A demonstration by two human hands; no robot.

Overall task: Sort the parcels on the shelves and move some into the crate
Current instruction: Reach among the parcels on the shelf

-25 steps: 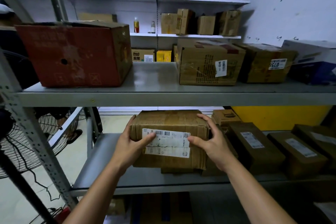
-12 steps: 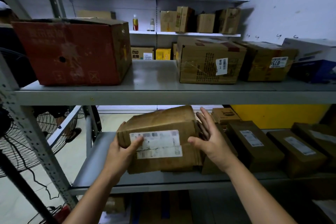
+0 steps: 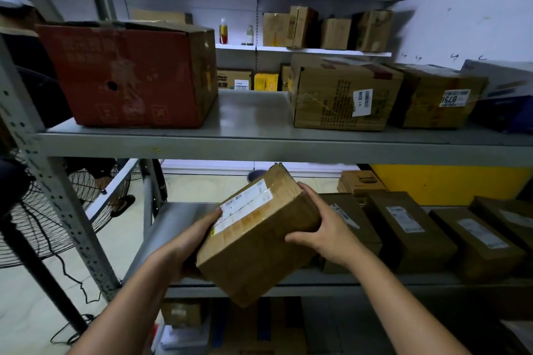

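Observation:
I hold a brown cardboard parcel with a white barcode label, tilted and lifted clear of the lower grey shelf. My left hand grips its left end from below and behind. My right hand clasps its right end, fingers curled over the top edge. Several dark brown labelled parcels lie in a row on the same shelf to the right. No crate is in view.
The upper grey shelf carries a big red carton at left and brown boxes at right. White wall shelves behind hold small boxes and bottles. A standing fan is at left; boxes sit below the lower shelf.
The parcel has come off the lower shelf toward me and rotated, its label now facing up-left. Both hands moved with it, and my right hand closed onto its end.

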